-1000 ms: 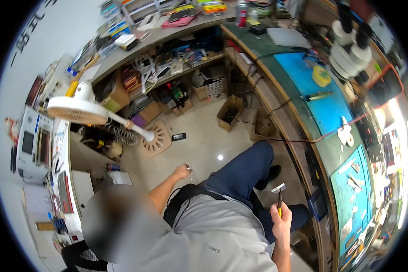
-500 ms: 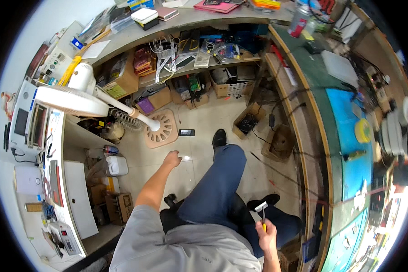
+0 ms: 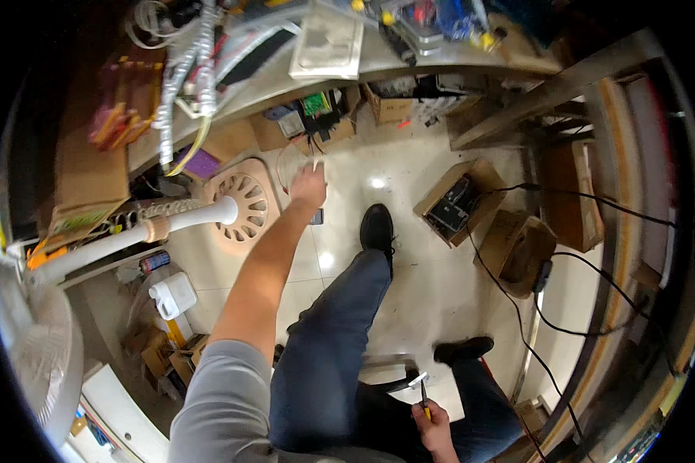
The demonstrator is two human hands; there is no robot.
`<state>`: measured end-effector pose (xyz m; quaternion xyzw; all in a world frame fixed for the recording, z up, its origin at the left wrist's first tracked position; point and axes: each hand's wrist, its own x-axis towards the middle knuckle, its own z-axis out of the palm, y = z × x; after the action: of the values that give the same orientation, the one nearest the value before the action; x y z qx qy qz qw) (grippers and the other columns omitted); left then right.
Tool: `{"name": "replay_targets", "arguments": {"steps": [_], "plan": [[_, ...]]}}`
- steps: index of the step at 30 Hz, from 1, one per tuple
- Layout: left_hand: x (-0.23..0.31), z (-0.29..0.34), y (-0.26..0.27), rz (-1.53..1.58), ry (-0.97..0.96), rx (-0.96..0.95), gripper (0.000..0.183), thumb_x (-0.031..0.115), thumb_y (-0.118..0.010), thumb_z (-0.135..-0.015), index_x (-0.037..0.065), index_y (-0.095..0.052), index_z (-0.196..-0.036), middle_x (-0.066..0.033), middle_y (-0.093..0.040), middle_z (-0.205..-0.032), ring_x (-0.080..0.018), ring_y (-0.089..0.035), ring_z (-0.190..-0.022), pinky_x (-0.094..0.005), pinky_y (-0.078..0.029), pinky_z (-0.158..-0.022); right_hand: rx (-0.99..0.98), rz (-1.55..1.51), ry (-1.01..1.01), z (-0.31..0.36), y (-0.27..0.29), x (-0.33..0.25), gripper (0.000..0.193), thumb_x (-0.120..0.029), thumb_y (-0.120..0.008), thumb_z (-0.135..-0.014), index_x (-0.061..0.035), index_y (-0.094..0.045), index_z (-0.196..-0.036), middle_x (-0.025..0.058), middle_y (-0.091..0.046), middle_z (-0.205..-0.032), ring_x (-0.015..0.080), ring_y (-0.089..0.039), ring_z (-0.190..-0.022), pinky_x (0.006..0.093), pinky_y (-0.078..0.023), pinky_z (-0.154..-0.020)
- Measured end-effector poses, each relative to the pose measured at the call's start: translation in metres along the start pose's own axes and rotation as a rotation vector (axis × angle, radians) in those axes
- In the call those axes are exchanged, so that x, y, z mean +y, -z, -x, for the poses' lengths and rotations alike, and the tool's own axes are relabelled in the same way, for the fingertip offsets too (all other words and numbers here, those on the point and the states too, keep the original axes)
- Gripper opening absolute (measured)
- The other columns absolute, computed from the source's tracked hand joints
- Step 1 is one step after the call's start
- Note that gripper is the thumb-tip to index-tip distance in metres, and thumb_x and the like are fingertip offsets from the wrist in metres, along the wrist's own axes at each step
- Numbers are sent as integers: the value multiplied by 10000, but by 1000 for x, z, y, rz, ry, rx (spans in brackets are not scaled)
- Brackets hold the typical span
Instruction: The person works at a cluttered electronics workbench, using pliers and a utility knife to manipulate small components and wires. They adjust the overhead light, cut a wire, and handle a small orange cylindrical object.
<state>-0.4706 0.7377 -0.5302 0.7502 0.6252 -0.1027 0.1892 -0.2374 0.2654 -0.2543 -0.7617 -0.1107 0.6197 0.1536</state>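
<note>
My left arm stretches forward over the floor, and its hand (image 3: 309,187) is above the pale tiles near the round vented base of a fan (image 3: 247,202). Blur and the back of the hand hide most of its fingers. Partly covered by my wrist, a small dark flat rectangular device (image 3: 316,217) lies on the floor. Low at the right, over my leg, my right hand (image 3: 434,426) is closed round a small T-headed tool (image 3: 425,401) with a yellow and black handle and a pale head pointing away from me.
A shelf (image 3: 409,65) laden with cables and parts curves across the far side. Open cardboard boxes (image 3: 517,251) stand at right, with black cables (image 3: 510,297) trailing past them. A white jug (image 3: 173,295) is at left. My shoe (image 3: 377,229) rests on the tiles.
My view has dropped and leaned toward the floor. My left hand has reached farther forward, near the dark device. My right hand keeps hold of the T-headed tool.
</note>
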Motion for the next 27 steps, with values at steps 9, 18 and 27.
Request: {"name": "replay_targets", "arguments": {"steps": [9,18,27], "plan": [[-1,-158,9,-938,-547,205,512,151,-572,-895,125,-529,-1404,-86,-433,-1523,-272,-325,-1477,-471,-267,-1225,-39,76,59,-114,-15,-64,235,-184,-665,-988,-23,-607,-827,-24,-490,-638,73,-418,-615,268,-343,-559],[-107,-175,59,-587,-610,463,451,103,-587,-895,92,-582,-1345,-53,-444,-1475,-262,-378,-1429,-350,-497,-1076,-144,45,-42,-124,-30,-39,258,-236,-680,-991,-7,-619,-890,15,-523,-631,94,-460,-592,301,-389,-533],[-53,-183,63,-727,-785,300,435,155,-628,-916,95,-589,-1345,-91,-463,-1490,-285,-454,-1390,-381,-457,-1109,-124,14,-23,-134,-28,-32,254,-227,-668,-995,-8,-615,-875,21,-527,-639,101,-470,-612,298,-401,-550]]}}
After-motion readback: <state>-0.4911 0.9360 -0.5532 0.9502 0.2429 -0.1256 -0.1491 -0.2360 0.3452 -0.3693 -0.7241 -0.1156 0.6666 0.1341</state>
